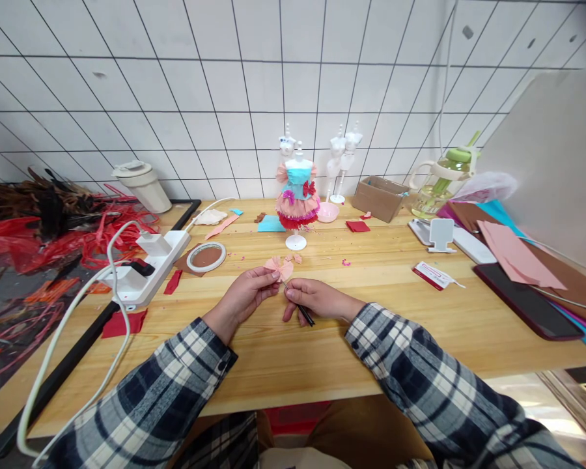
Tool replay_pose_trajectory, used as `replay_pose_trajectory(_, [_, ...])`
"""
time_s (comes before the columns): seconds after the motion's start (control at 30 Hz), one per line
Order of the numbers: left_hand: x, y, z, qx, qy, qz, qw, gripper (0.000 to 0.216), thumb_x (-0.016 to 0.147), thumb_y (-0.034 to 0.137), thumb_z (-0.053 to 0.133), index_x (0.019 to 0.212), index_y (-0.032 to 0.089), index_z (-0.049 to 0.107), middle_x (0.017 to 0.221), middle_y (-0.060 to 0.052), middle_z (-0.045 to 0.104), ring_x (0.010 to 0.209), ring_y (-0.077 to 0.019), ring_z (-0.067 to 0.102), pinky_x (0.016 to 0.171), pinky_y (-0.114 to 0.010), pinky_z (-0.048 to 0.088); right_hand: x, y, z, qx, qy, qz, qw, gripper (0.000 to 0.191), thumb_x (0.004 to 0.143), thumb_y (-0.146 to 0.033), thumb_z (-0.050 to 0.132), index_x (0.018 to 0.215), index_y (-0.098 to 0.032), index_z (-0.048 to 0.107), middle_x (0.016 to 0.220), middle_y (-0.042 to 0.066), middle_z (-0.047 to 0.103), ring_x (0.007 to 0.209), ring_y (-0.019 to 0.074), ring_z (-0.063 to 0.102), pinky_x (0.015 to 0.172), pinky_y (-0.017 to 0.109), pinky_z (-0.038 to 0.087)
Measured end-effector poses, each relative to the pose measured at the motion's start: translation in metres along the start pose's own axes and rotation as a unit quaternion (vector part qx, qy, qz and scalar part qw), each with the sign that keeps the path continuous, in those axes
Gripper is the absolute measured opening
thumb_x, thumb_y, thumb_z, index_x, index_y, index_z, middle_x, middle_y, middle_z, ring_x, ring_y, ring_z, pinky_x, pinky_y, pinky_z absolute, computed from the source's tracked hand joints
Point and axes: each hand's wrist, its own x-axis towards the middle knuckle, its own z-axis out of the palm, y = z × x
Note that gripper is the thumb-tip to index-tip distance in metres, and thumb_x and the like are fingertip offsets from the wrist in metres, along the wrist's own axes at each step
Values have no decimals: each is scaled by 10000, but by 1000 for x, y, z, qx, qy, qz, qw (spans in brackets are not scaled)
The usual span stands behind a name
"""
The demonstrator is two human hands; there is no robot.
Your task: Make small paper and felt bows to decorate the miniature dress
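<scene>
Pale wood makes the table (395, 335) before us, and many things lie around on it. A small dress form (297, 203) in ruffled peach, blue and red stands beyond our hands, and it covers a part of the white form (287, 144) behind it. At the left we see a tape roll (190, 260) and a white power strip (159, 268); at the right, a phone (527, 301) lies partly under peach sheets (520, 254).

Our left hand (254, 290) pinches a peach piece (280, 267) between thumb and fingers, above the middle of the table. Our right hand (317, 298) has its fingers closed around a black tool (305, 315) — its thin tip points towards the piece, but whether they touch, we cannot surely tell.

The bottle (437, 195) holds some pale liquid at its bottom. A cardboard box (378, 200) and a pink bowl (328, 212) stand near the wall — their contents are unclear to us.
</scene>
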Motion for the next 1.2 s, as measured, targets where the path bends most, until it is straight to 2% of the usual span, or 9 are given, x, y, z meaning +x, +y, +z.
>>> replay_pose_trajectory(0.33, [0, 0, 0, -24, 35, 4, 999, 57, 763, 131, 708, 806, 100, 686, 753, -52, 691, 689, -112, 651, 667, -194, 538, -2, -4, 1, -26, 19, 13, 999, 440, 871, -632, 483, 849, -199, 406, 800, 69, 734, 465, 96, 595, 396, 175, 376])
replay_pose_trajectory(0.73, [0, 1, 0, -8, 19, -5, 1000, 74, 747, 134, 725, 788, 95, 679, 757, -61, 703, 692, -120, 663, 689, -204, 543, -3, -5, 2, -41, 23, -7, 999, 398, 908, -595, 448, 905, -198, 413, 838, 69, 732, 497, 94, 611, 419, 171, 371])
replay_pose_trajectory(1.0, [1, 0, 0, -8, 12, -4, 1000, 93, 735, 147, 743, 783, 100, 679, 752, -52, 700, 696, -117, 659, 702, -208, 533, -2, -2, 0, -31, 16, -7, 999, 387, 907, -585, 460, 923, -200, 416, 844, 64, 729, 505, 95, 608, 441, 179, 418])
replay_pose_trajectory(1.2, [1, -1, -1, -5, 6, -4, 1000, 92, 741, 155, 739, 786, 98, 683, 749, -59, 702, 689, -118, 657, 703, -213, 536, 0, 0, -1, -33, 13, -13, 999, 378, 908, -573, 469, 895, -198, 421, 775, 44, 719, 480, 97, 594, 433, 189, 428])
